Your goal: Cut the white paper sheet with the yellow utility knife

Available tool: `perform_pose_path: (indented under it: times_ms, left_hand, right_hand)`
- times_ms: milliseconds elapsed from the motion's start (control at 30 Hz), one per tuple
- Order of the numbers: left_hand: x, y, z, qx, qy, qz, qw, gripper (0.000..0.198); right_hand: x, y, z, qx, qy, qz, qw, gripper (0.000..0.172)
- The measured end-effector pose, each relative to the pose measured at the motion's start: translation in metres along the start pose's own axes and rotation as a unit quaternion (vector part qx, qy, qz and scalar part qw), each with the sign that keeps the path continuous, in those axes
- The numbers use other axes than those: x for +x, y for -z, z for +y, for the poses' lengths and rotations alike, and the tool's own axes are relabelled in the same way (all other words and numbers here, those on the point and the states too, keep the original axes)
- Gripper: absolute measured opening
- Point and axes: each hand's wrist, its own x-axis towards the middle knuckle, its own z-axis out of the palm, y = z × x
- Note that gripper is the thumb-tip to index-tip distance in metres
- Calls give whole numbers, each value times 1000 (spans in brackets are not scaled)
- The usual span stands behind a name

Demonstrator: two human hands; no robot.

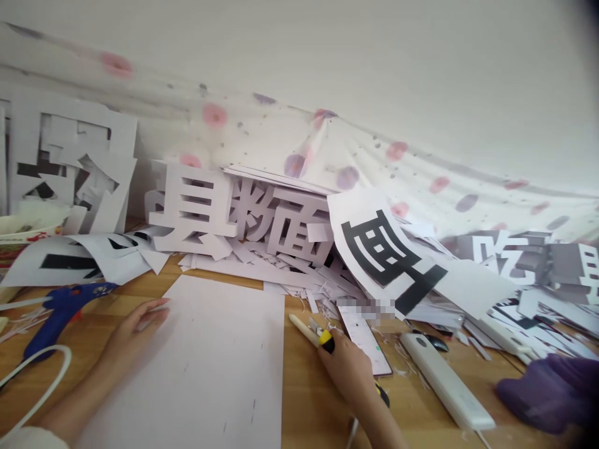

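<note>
A large white sheet lies flat on the wooden table in front of me. My left hand rests with its fingers on the sheet's upper left edge. My right hand is closed around a utility knife with a cream handle and yellow-black parts, its tip pointing up and left, just right of the sheet. A phone lies right beside that hand.
A blue glue gun and a white cable lie at the left. Cut white foam characters and printed paper sheets pile at the back. A white power strip and a purple cloth sit at the right.
</note>
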Motion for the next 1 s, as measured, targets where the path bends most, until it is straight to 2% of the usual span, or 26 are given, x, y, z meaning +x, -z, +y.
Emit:
perform_pose_path:
  times_ms: [100,167,267,400,533,633,700,867,1000]
  left_hand:
    - [-3,1,6,-51,24,-27,998,59]
    - [-3,0,8,-69,28,-18,997,59]
    - [-1,-2,6,-116,57,-20,991,62]
    - [-2,-7,4,-156,78,-5,985,53]
    - [1,-8,11,-103,81,4,991,40]
    - [11,-7,16,-85,84,-4,993,41]
    - [18,-5,16,-70,87,-29,993,44]
    - [38,2,10,15,59,-132,989,45]
    - [51,2,14,180,-2,-155,972,43]
  right_hand:
    - [-12,-1,-3,2,16,2,1000,25]
    - [-22,-3,-9,8,39,-7,999,23]
    - [-36,-7,-20,37,81,-63,994,18]
    - [-46,-9,-32,72,100,-129,984,27]
    - [-51,-10,-39,105,104,-140,979,28]
    - [-56,-9,-41,127,119,-151,973,26]
    - [-59,-6,-41,149,133,-176,964,25]
    - [-60,2,-35,190,242,-299,903,31]
    - [-56,3,-34,168,254,-340,890,37]
